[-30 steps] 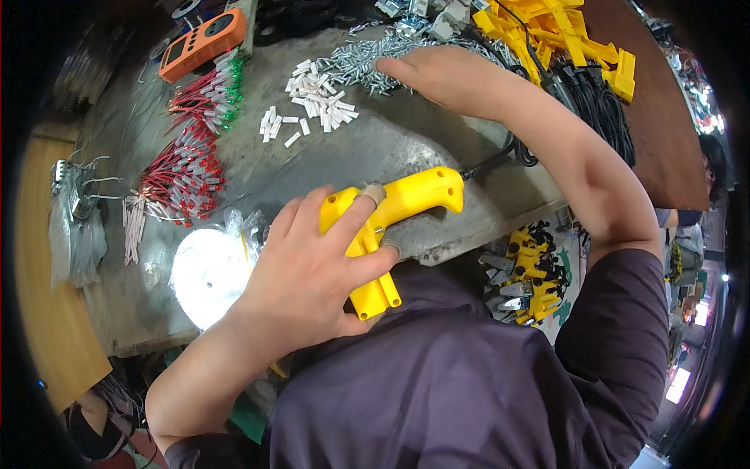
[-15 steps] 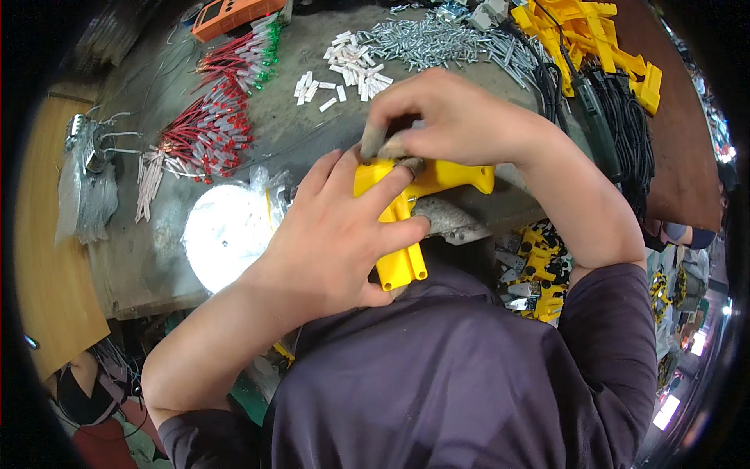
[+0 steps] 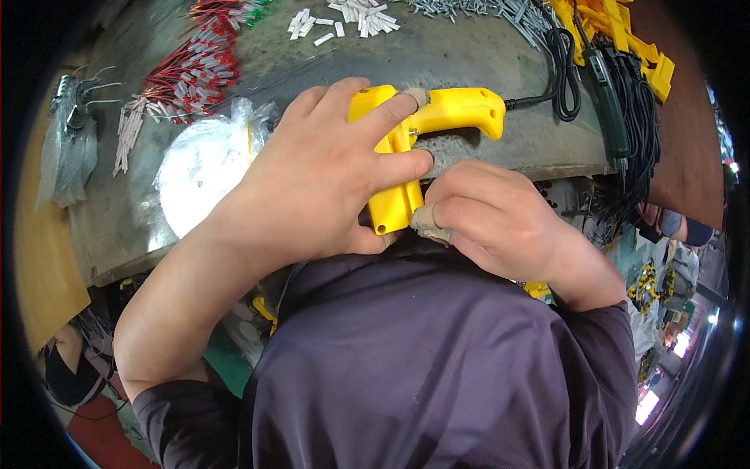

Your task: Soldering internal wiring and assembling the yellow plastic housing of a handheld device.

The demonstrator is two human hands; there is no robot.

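One grey workbench [image 3: 469,62] fills most of what I can see past the worker's dark shirt [image 3: 422,336]. Black cables [image 3: 642,137] hang in a heap at its right side, and a bright white round bundle [image 3: 195,180] in clear plastic sits to the left. Between them, at the near edge, is the yellow housing [image 3: 399,141], its handle pointing right with a cord running from the end. The left hand [image 3: 328,168] is spread across it, gripping it firmly. The right hand [image 3: 500,211] has its fingers drawn together at the housing's lower end; I can't tell whether they pinch anything. A slim dark green tool [image 3: 609,109] lies by the cables, untouched. Farther back are white sleeves [image 3: 367,17] and loose silvery screws [image 3: 500,12]. Smallest is the round hole [image 3: 381,229] near the right fingertips. To my eye, fasteners are being set into such holes; the next move calls for precise right fingers and a steady left grip.
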